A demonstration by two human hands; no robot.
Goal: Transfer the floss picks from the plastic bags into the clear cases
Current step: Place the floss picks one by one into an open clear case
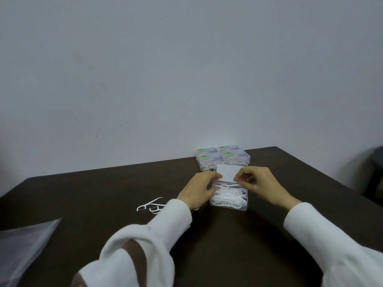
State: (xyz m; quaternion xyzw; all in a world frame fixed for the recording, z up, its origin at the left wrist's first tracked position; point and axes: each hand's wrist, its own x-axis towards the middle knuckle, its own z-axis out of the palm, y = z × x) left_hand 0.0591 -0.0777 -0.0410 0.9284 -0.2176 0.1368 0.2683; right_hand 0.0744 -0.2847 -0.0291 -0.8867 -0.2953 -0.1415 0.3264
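A clear case (229,205) full of white floss picks stands on the dark table in front of me. Its lid, with a white card (227,172) on it, stands raised at the far side. My left hand (198,189) holds the case's left side, thumb at the lid's left edge. My right hand (257,184) pinches the lid's right edge with curled fingers. Loose floss picks (150,205) lie on the table left of my left wrist. A clear plastic bag (22,243) lies at the lower left.
Several closed clear cases (221,156) with coloured labels sit stacked in two rows behind the open case, near the table's far edge (124,167). A grey wall rises behind. A dark object (376,162) stands at the far right beyond the table.
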